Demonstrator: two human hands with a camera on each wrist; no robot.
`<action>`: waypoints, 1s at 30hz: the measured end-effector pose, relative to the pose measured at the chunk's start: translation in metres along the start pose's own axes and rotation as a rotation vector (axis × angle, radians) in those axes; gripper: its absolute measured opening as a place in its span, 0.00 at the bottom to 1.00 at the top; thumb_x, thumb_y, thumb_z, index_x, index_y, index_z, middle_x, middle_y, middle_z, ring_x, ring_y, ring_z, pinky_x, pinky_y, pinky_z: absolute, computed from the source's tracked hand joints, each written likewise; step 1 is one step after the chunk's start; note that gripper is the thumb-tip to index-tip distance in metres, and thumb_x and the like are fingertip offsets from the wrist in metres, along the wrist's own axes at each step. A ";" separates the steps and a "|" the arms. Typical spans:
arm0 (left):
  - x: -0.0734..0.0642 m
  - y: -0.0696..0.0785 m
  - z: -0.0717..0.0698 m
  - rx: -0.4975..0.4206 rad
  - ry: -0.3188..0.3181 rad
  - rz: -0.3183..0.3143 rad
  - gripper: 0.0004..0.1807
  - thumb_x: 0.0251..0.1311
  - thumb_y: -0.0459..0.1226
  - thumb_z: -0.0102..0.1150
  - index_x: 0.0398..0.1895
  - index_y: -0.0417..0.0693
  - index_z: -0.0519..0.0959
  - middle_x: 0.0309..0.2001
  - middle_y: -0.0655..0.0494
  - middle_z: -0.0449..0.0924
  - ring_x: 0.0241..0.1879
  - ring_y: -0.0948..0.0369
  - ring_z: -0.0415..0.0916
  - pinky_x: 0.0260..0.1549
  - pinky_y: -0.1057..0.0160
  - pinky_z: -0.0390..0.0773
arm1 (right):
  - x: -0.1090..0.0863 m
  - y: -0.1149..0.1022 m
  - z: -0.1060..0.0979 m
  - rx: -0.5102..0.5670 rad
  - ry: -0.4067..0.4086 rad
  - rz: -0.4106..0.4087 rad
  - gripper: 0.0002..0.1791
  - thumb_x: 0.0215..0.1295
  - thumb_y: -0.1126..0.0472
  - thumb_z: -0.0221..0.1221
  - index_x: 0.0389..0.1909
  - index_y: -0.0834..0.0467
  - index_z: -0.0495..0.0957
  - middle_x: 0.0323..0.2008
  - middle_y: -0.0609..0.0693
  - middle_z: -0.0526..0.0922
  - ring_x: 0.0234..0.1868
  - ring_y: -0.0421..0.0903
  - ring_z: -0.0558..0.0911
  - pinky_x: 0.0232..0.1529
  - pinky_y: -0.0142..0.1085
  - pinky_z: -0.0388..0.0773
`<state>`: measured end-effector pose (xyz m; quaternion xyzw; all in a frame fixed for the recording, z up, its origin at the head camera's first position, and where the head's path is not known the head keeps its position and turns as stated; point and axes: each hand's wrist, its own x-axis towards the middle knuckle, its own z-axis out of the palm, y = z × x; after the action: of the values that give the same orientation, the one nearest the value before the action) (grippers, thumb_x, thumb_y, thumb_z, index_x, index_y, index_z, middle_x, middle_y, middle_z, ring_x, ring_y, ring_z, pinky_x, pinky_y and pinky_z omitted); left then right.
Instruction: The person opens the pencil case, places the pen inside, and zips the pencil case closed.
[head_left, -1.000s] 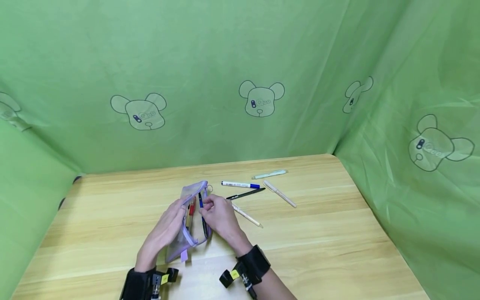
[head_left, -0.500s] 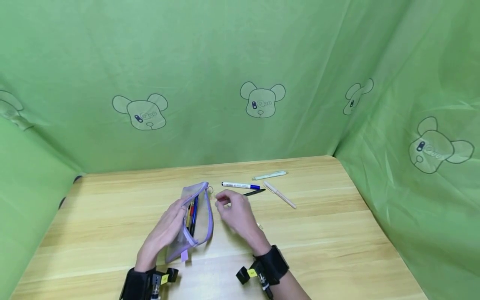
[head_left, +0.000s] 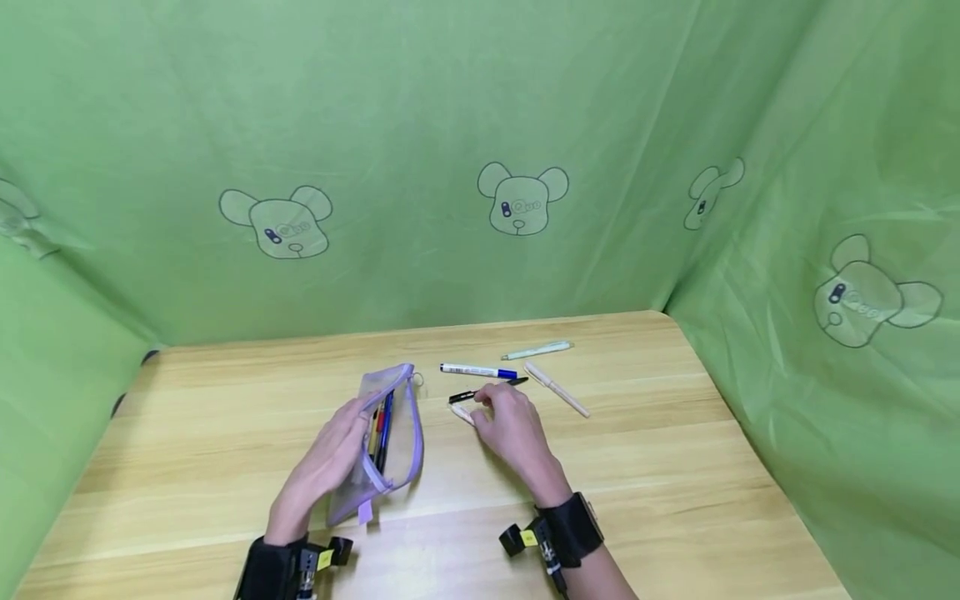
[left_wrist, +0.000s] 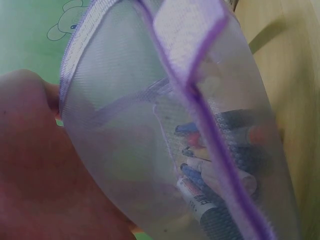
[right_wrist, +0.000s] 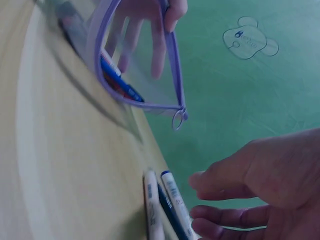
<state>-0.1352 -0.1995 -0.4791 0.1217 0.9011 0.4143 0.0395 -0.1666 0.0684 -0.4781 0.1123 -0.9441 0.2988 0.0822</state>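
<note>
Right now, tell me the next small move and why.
The right hand should probably close its thumb and fingers on the pale pen beside them: the right wrist view shows nothing between them, while the left hand holds the pouch open with other pens inside.

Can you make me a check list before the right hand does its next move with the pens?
1. Pouch open? Ok: its mouth gapes wide.
2. Left hand holding the pouch? Ok: it grips one edge.
3. Blue pen inside the pouch? Ok: it lies within.
4. Right hand holding the pale pen beside it? Not ok: the right wrist view shows thumb and fingers apart with nothing between.
5. Black pen clear of the blue-capped marker? Cannot tell: they lie very close.
</note>
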 end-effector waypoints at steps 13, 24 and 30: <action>0.000 0.001 0.002 -0.009 -0.012 0.008 0.27 0.79 0.39 0.26 0.74 0.34 0.57 0.69 0.28 0.59 0.63 0.34 0.61 0.58 0.27 0.60 | -0.006 0.013 0.012 -0.080 -0.074 0.020 0.14 0.49 0.62 0.71 0.39 0.60 0.85 0.33 0.52 0.82 0.30 0.46 0.77 0.29 0.40 0.80; 0.002 0.000 0.004 -0.030 -0.001 0.037 0.26 0.78 0.36 0.28 0.74 0.33 0.57 0.67 0.27 0.62 0.60 0.35 0.64 0.56 0.28 0.64 | -0.008 0.013 0.013 -0.178 -0.093 0.037 0.09 0.50 0.64 0.70 0.34 0.58 0.85 0.25 0.48 0.77 0.25 0.46 0.75 0.23 0.40 0.77; 0.001 0.001 0.003 -0.017 -0.006 0.020 0.26 0.78 0.37 0.27 0.74 0.34 0.57 0.68 0.29 0.61 0.63 0.36 0.62 0.59 0.29 0.61 | -0.007 0.014 0.015 -0.187 -0.111 0.049 0.06 0.51 0.66 0.68 0.32 0.57 0.84 0.24 0.47 0.77 0.23 0.46 0.76 0.22 0.40 0.76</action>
<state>-0.1359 -0.1963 -0.4803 0.1316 0.8962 0.4220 0.0389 -0.1646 0.0720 -0.4990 0.0976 -0.9734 0.2047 0.0328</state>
